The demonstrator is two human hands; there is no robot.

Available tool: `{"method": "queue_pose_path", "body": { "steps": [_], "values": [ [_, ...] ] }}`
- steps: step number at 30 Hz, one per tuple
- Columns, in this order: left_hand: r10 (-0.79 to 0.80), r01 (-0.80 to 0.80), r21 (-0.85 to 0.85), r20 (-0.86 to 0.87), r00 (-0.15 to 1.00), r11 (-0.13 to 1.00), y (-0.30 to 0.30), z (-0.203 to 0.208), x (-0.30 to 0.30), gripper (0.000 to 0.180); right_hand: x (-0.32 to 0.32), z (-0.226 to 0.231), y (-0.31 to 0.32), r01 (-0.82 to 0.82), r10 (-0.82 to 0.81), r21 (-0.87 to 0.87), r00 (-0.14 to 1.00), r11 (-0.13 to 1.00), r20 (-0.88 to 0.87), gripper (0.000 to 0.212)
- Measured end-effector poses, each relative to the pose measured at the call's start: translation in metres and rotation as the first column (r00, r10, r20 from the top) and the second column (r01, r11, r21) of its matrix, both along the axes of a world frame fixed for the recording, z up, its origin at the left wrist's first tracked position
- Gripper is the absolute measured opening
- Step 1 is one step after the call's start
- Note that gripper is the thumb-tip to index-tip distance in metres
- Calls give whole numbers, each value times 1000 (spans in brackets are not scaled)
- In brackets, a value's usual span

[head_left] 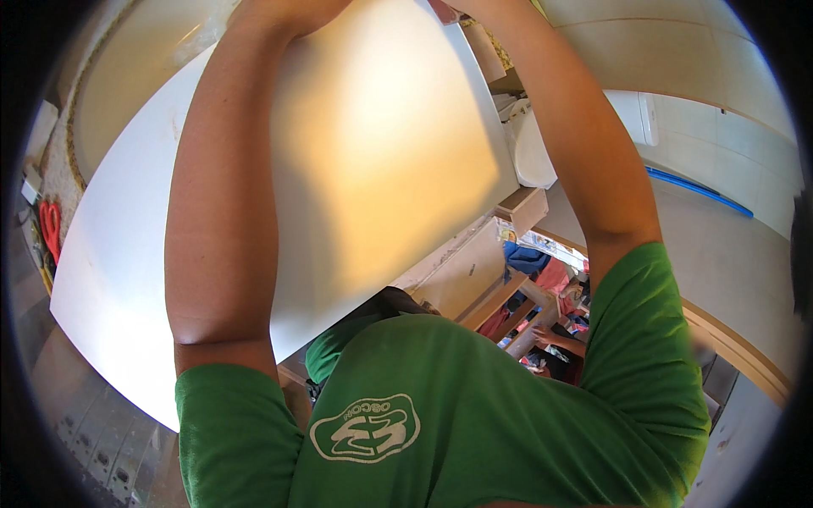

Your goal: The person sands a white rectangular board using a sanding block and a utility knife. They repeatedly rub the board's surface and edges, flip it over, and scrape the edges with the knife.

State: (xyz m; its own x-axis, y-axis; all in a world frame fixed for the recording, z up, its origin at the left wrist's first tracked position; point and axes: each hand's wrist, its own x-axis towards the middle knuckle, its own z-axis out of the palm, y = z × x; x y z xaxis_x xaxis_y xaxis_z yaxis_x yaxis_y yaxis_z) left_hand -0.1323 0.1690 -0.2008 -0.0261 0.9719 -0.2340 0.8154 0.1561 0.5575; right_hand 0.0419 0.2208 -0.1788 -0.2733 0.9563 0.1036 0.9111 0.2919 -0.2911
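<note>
White panel (381, 169): a large, flat, smooth-faced board, held raised in front of the person and tilted, filling the middle of the head view. Both forearms run up along it, the left arm (220, 195) across its left part and the right arm (576, 152) past its right edge. Both hands pass out of the picture at the panel's upper edge, so whether the fingers are closed on that edge, or how far they are spread, cannot be told.

Handling, as a judgement: the panel looks rigid and does not sag under its own span, which suggests a stiff sheet such as laminated board. Its size implies moderate weight and an awkward balance rather than fragility. The glossy face would offer little friction to a flat palm, so the edges and corners are the sound places to take hold, one hand toward each side, as the arms appear set. The corners would likely chip if knocked.

Surroundings, placed from the panel: to its left, a speckled ledge carries red-handled pliers or cutters (51, 229). At its upper right sits a white rounded fixture (532, 152), just beside a small wooden box-like block (525, 207); no contents show in the block. Farther right, a blue strip (699, 190) lies against a pale wall. Below the panel's lower right edge, wooden framing (508, 305) opens onto a lower space holding a jumble of coloured items (550, 279), too small to identify. The person's green shirt (474, 423) fills the foreground beneath the panel.
</note>
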Motion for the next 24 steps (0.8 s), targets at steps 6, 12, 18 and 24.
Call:
{"method": "queue_pose_path", "body": {
  "steps": [6,12,18,24],
  "values": [
    [53,-51,-30,36,998,998,-4,9,5,52,13,7,-27,96,-89,-109,993,989,73,50],
    [16,-17,54,21,1000,998,-3,-2,0,53,42,2,-47,96,-81,-230,994,969,73,51],
    [-8,9,139,-5,1000,990,0,-15,-1,54,80,-23,-91,-115,139,213,985,970,-102,50],
    [11,-7,141,-23,1000,990,3,-21,1,55,119,-30,-147,-23,24,40,999,999,-24,56]
  ]
}}
